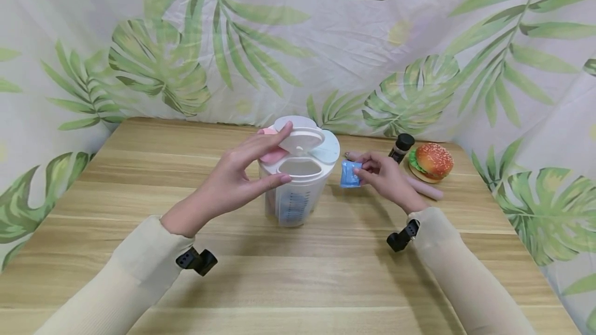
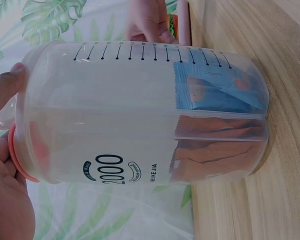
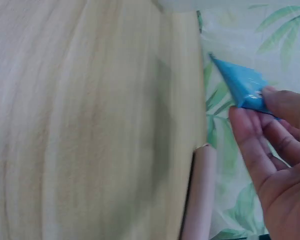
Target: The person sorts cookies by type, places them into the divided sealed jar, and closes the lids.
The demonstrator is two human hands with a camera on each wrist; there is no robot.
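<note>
A clear, divided storage container (image 1: 298,198) stands upright on the table, with pastel flap lids. Its front flap (image 1: 302,141) is raised over an oval opening (image 1: 300,168). My left hand (image 1: 233,169) touches the lid, with an extended index finger at the raised flap and a straight thumb by the opening's rim. In the left wrist view, blue packets (image 2: 215,90) and orange-brown packets (image 2: 215,150) lie in separate compartments. My right hand (image 1: 386,177) pinches a small blue packet (image 1: 350,173) between thumb and fingers, just right of the container.
Right of the container lie a toy hamburger (image 1: 432,162), a black-capped bottle (image 1: 402,145) and a pale pink rod (image 1: 426,188), partly hidden by my right hand. The wooden table (image 1: 223,278) meets a leaf-print cloth (image 1: 261,40) at its back edge.
</note>
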